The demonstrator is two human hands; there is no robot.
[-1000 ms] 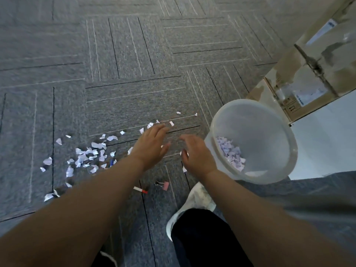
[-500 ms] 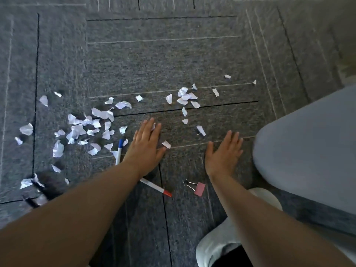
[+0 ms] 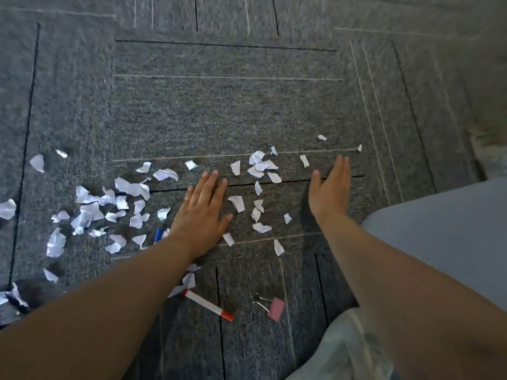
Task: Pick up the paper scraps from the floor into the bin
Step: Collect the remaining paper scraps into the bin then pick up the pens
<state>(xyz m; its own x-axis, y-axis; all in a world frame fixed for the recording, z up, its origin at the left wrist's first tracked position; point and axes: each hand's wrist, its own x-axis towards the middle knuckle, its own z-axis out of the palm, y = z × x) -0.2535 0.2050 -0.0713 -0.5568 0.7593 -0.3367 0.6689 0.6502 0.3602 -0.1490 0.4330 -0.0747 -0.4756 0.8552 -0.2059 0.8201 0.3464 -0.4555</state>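
Observation:
Several white paper scraps lie scattered on the grey carpet: a dense patch at the left and a looser group between my hands. My left hand lies flat on the carpet with straight fingers, scraps on both sides of it. My right hand is open, on edge with fingers straight, just right of the middle group. Neither hand holds anything. At the bottom right a translucent whitish thing, perhaps the bin's wall, shows under my right forearm.
A white marker with a red cap and a pink binder clip lie on the carpet near me. A blue-capped pen pokes out beside my left wrist. My grey-clad knee fills the right side.
The view dropped from the bin to the floor. Both hands have reached farther forward and spread apart, now flanking the middle group of scraps.

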